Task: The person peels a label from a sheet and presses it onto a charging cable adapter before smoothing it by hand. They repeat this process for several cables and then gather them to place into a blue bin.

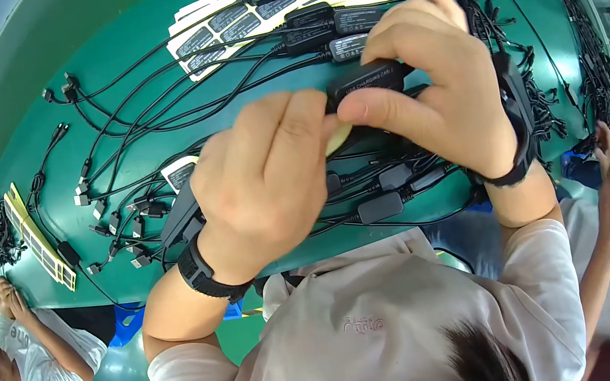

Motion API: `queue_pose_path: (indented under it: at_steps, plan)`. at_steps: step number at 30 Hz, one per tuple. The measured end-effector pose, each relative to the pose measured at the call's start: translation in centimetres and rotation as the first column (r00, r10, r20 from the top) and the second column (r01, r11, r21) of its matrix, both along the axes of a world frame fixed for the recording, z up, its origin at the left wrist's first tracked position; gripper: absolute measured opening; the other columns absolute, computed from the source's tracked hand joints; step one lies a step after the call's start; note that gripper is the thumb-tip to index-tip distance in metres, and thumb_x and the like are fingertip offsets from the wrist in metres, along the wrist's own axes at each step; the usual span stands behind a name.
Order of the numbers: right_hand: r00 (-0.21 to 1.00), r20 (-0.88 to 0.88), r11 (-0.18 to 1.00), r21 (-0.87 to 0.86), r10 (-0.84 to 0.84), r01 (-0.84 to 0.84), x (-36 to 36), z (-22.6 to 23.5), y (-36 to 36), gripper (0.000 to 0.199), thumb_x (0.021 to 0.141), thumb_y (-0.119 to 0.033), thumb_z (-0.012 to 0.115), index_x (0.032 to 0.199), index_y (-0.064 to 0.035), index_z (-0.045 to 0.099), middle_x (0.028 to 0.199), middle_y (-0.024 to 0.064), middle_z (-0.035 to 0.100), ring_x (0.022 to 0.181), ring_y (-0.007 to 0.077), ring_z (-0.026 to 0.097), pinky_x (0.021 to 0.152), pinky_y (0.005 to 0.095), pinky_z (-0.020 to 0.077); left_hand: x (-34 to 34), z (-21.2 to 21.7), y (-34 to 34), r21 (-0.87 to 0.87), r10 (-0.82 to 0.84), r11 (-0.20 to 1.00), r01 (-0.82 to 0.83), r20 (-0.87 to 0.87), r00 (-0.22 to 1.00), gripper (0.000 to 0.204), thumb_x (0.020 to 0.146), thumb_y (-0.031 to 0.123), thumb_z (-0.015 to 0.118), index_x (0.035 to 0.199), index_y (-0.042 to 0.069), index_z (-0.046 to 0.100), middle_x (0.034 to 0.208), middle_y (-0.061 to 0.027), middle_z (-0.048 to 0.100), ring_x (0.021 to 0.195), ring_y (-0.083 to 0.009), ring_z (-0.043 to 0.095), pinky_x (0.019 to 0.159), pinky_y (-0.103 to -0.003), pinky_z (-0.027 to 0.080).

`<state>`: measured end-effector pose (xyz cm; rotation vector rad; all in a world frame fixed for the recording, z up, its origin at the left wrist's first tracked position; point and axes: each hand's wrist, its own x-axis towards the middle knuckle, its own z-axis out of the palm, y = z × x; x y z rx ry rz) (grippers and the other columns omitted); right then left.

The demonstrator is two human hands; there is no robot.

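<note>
Both my hands meet over the green table (148,88). My right hand (439,84) pinches a small black box-shaped cable module (367,79) between thumb and fingers; its labelled face is turned up. My left hand (264,181), fingers curled, presses its fingertips against the module's left end. A pale yellowish bit (340,138) shows just below the module between my hands; what it is I cannot tell. Each wrist carries a black band. More black modules (350,46) with cables lie side by side just beyond my hands.
A white sheet of black labels (216,18) lies at the far edge. Black cables with plugs (97,198) fan out to the left, and a dense cable pile (533,77) sits on the right. A yellow label strip (36,238) lies at the left. Other people work at both sides.
</note>
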<state>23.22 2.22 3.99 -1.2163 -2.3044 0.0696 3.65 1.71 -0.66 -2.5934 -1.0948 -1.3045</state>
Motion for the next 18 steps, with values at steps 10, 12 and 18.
queue_pose_path:
  at_steps: [10, 12, 18]
  plan:
    - [0.997, -0.076, 0.990, -0.139, 0.027, -0.038, 2.2, -1.7, 4.9, 0.018, 0.078, -0.016, 0.066, 0.089, -0.0016, 0.065, 0.085, 0.0100, 0.062, 0.076, 0.0270, 0.059, 0.069, 0.0314, 0.0461, -1.4, 5.8, 0.6, -0.440, 0.104, 0.894, 0.086, 0.390, 0.915, 0.029, 0.086, 0.011, 0.058, 0.114, 0.006, 0.054, 0.079, -0.0056, 0.061, 0.065, -0.0146, 0.056, 0.059, -0.023, 0.043]
    - [0.997, -0.036, 0.994, -0.084, 0.062, -0.065, 2.0, -2.3, 5.0, 0.018, 0.078, -0.015, 0.066, 0.090, -0.0019, 0.065, 0.087, 0.0100, 0.062, 0.076, 0.0276, 0.059, 0.070, 0.0318, 0.0464, -1.6, 6.3, 0.2, -0.543, 0.141, 0.817, 0.194, 0.515, 0.845, 0.029, 0.088, 0.013, 0.057, 0.116, 0.007, 0.053, 0.077, -0.0044, 0.061, 0.064, -0.0126, 0.055, 0.059, -0.022, 0.043]
    - [0.758, -0.651, 0.868, -0.396, -0.034, -0.301, -1.0, 0.1, 0.0, 0.037, 0.081, -0.005, 0.061, 0.117, -0.0031, 0.052, 0.097, 0.0101, 0.062, 0.081, 0.0214, 0.060, 0.076, 0.0315, 0.0476, -0.1, 4.0, -1.3, -0.486, 0.082, 0.874, 0.019, 0.187, 0.979, 0.027, 0.089, 0.015, 0.056, 0.114, 0.006, 0.052, 0.067, -0.0035, 0.057, 0.058, -0.0111, 0.052, 0.054, -0.025, 0.042]
